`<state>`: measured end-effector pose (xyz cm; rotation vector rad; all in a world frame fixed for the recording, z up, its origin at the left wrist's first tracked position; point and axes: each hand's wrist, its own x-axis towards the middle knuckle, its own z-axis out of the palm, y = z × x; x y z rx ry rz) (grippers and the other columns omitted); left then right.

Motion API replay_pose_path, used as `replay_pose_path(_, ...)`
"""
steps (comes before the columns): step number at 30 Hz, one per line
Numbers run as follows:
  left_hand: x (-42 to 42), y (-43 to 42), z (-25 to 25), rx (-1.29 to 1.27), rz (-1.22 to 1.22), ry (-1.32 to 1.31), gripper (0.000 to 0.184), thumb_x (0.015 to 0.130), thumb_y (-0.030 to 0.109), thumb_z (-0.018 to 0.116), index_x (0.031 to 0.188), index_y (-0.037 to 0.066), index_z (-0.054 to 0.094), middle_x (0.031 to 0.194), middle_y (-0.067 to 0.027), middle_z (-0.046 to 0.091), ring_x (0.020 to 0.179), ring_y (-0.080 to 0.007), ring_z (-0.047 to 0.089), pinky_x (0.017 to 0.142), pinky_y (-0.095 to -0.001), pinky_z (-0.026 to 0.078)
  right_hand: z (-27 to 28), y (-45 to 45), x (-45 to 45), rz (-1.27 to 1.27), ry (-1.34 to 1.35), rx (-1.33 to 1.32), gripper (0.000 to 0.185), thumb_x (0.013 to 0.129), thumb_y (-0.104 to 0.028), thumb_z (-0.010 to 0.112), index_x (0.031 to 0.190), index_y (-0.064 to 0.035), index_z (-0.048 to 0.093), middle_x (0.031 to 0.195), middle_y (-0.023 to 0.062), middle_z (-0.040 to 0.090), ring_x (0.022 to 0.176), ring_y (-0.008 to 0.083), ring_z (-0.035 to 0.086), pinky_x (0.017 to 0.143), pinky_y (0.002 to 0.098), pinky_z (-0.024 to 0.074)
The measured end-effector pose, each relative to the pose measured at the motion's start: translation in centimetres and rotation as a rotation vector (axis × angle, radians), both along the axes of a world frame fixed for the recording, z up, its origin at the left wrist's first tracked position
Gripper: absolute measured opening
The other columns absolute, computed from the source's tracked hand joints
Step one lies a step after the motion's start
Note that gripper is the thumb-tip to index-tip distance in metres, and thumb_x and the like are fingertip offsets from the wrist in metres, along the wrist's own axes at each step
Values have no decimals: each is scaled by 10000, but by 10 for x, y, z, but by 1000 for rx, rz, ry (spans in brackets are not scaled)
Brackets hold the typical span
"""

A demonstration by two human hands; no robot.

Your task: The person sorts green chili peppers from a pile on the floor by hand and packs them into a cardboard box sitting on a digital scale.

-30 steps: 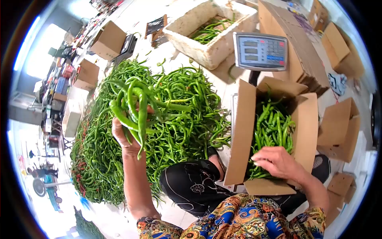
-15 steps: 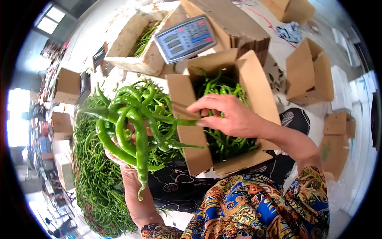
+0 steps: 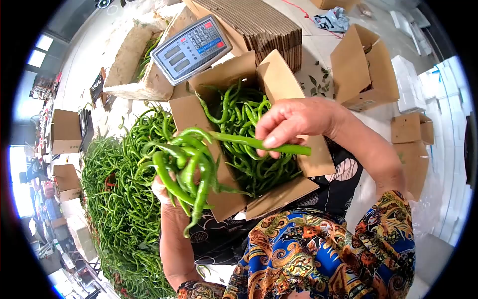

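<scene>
A bunch of long green chili peppers [image 3: 191, 167] rests in my left hand [image 3: 162, 191], which is closed around it and mostly covered by it. Between the thumb and fingers of my right hand [image 3: 294, 124] is a single long green pepper [image 3: 259, 142], its left end reaching the bunch. Below my right hand stands an open cardboard box [image 3: 226, 194], its flaps folded out, with many green peppers [image 3: 239, 112] inside. To the left, a large heap of green peppers [image 3: 129, 214] spreads beside my left forearm, a few red ones among them.
A digital scale display [image 3: 191, 50] stands behind the box, beside a white foam crate [image 3: 124, 65] holding some peppers. Flattened cardboard [image 3: 254, 25] is stacked at the back. More open boxes stand right [image 3: 356, 70] and left [image 3: 67, 132]. Loose leaves [image 3: 318, 82] lie on the floor.
My right hand has moved right with the pepper, drawing it partly away from the bunch. My left hand still holds the bunch. The view has shifted, so the surroundings appear further left.
</scene>
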<state>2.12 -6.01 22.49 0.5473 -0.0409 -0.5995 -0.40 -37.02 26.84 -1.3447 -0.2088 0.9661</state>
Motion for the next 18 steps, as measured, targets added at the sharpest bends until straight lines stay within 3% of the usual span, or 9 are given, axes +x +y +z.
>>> replay_pose_path(3,3,1,-8,14,-92,13,932,623,156,788,1399,-23,304,1245,-228,528,1053,-373,619,910,-475,552,-12,-30,-12,153,23,-178,229,873,-200,672,1009,-17,690,756,-6,674,549,31,512,481,195,386)
replay_pose_path(4,5,7,-13,20,-116,35,995,574,177,826,1393,-14,293,1263,-231,505,1098,-390,606,927,-503,553,-21,-42,-19,216,-104,-299,213,869,-191,674,992,-18,689,742,-4,669,550,35,515,483,207,390)
replay_pose_path(5,5,10,-11,18,-99,47,961,601,164,797,1404,-2,297,1271,-230,506,1080,-401,613,902,-517,562,-27,-51,-24,279,-235,-419,197,864,-181,675,975,-19,688,729,-2,663,551,39,519,486,220,394)
replay_pose_path(8,4,16,-13,53,-35,72,856,658,123,706,1423,28,334,1299,-223,506,1068,-428,614,859,-546,575,-1,-58,-38,193,-95,-506,182,855,-171,683,954,-18,684,675,-7,627,497,49,512,454,233,394)
replay_pose_path(11,-10,0,-15,179,-148,41,868,614,166,726,1403,52,381,1287,-183,516,1126,-330,581,960,-425,526,4,-59,-27,-33,-31,-415,208,862,-210,681,930,-13,683,697,5,637,490,63,526,452,232,421)
replay_pose_path(13,-20,-14,-7,350,-323,32,873,588,183,728,1389,65,404,1282,-148,515,1128,-275,568,981,-376,495,11,-42,9,-101,-105,-425,197,877,-218,669,835,-26,653,645,9,608,460,48,500,426,217,390)
replay_pose_path(14,-22,-21,-5,393,-457,-5,829,608,181,702,1376,64,413,1285,-132,510,1140,-253,556,978,-388,487,9,-29,33,-196,-253,-283,226,870,-238,674,843,-15,654,671,11,617,424,46,478,398,214,386)
replay_pose_path(16,-29,-29,-8,377,-493,20,761,656,169,675,1363,60,413,1279,-124,512,1156,-240,538,987,-368,473,6,-4,106,-220,-546,-197,239,922,-279,634,886,-43,617,743,-9,620,564,22,540,497,186,419)
replay_pose_path(18,-27,-33,-8,375,-511,50,752,670,166,674,1361,50,401,1289,-123,508,1159,-229,537,1002,-362,462,29,38,145,-580,-609,142,337,949,-344,608,1105,-46,618,930,-5,617,772,57,575,704,207,464)
